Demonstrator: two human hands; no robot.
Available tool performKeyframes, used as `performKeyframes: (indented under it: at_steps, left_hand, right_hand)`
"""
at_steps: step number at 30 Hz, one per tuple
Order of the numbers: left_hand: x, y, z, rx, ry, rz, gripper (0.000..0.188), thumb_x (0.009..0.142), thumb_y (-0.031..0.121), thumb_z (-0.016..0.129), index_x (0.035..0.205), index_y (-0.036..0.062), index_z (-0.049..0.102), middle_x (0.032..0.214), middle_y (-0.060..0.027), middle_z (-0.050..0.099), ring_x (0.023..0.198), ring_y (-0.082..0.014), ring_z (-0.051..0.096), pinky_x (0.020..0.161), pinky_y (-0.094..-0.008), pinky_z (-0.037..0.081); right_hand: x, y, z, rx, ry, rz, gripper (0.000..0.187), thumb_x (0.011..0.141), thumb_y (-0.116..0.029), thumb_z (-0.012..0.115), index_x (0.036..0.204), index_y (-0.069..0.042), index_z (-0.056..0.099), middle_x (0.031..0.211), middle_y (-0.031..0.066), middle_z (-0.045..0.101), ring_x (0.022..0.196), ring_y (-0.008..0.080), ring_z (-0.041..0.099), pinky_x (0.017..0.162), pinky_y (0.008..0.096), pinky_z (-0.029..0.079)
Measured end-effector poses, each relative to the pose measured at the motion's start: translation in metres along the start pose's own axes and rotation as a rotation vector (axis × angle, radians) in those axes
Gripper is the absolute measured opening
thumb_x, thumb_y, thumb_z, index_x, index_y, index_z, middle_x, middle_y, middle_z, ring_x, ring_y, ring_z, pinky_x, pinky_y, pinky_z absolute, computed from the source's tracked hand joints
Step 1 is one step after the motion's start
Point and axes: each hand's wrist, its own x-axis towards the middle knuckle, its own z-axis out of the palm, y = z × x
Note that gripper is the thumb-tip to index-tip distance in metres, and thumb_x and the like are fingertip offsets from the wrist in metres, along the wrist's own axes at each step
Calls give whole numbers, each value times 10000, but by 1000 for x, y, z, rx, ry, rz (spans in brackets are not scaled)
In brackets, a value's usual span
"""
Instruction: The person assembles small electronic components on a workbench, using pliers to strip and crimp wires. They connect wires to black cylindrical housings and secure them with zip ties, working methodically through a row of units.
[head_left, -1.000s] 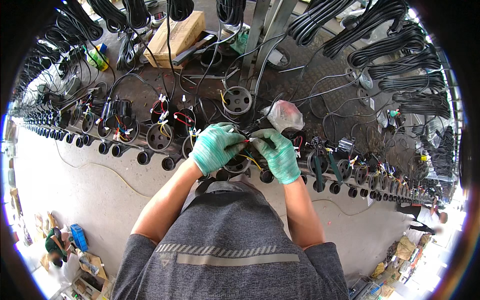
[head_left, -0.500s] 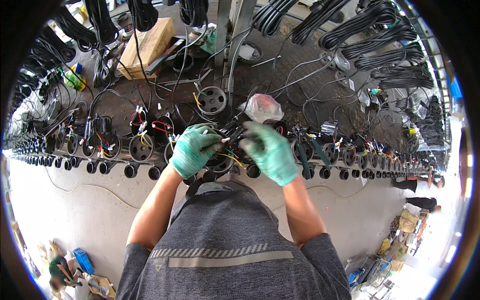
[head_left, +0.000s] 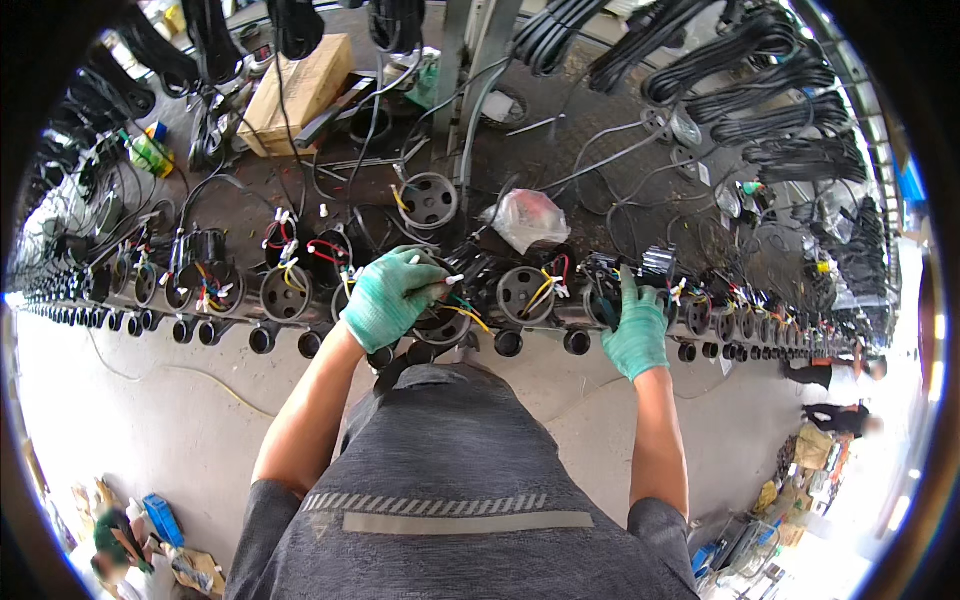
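Note:
My left hand [head_left: 388, 297], in a green knit glove, is closed in a pinch on thin wires with small white connectors [head_left: 453, 280]. It is over a round black housing [head_left: 440, 322], from which green and yellow wires stick out. My right hand [head_left: 638, 328], gloved the same way, is farther right on dark-green-handled pliers [head_left: 604, 308]. Its fingers curl over the handles and partly hide them. Between my hands sits another black housing [head_left: 524, 295] with several holes in its face, and red, yellow and white-tipped wires [head_left: 556, 287] beside it.
A long row of similar housings [head_left: 284, 295] runs left and right along the bench edge. Coiled black cables [head_left: 750, 60] hang above. Behind the row are a clear plastic bag [head_left: 530, 220], a loose round housing [head_left: 428, 200], a cardboard box [head_left: 295, 95] and a metal post [head_left: 478, 90].
My right hand has moved right, from beside my left hand to the pliers, uncovering the housing between them. My left hand keeps its pinch in nearly the same place.

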Motion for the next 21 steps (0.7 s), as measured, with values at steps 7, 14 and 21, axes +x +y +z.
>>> performKeyframes:
  at_steps: [7,14,21]
  left_hand:
    - [-1,-2,1,-23,21,37,203,839,104,832,1032,44,812,941,-135,735,893,-348,709,794,-427,572]
    - [0,-1,-3,-52,-21,54,218,841,16,814,1056,3,785,1025,-138,738,958,-334,721,860,-407,582]
    - [-3,-2,-3,-57,-19,61,255,844,7,814,1097,-14,787,1031,-142,739,955,-312,731,851,-387,591]
  right_hand:
    - [-9,-85,-18,591,45,-526,768,753,-27,768,1484,-63,533,1242,217,630,1090,412,665,943,469,572]
    - [-2,-125,-20,635,-31,-675,774,763,-112,792,1485,-30,525,1182,255,627,1065,445,648,938,526,549]
    - [-2,-136,-16,589,-108,-645,779,746,-67,751,1480,-10,496,1205,258,621,1107,457,637,970,512,545]
